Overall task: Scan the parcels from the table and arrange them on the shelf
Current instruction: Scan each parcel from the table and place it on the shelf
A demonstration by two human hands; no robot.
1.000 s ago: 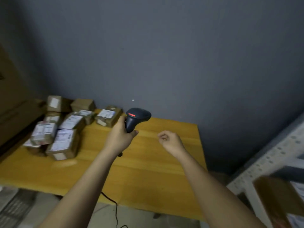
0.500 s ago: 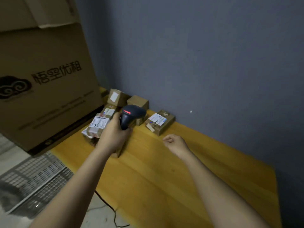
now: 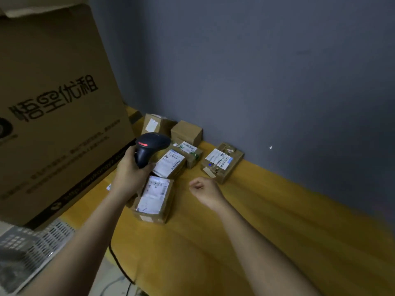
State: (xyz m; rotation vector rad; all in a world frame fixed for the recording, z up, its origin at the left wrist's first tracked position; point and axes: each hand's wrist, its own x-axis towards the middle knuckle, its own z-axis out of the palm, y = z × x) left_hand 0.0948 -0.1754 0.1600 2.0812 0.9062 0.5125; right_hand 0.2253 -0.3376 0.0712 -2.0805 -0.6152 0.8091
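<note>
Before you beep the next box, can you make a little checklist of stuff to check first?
1. Scanner held firmly in the left hand: ok.
2. Right hand free to pick up a box, curled and holding nothing: ok.
3. Label faces up on the nearest parcel: ok.
4. Scanner's red light on: ok.
5. Scanner aimed at one label: cannot tell.
6. Bare table to work on: ok.
</note>
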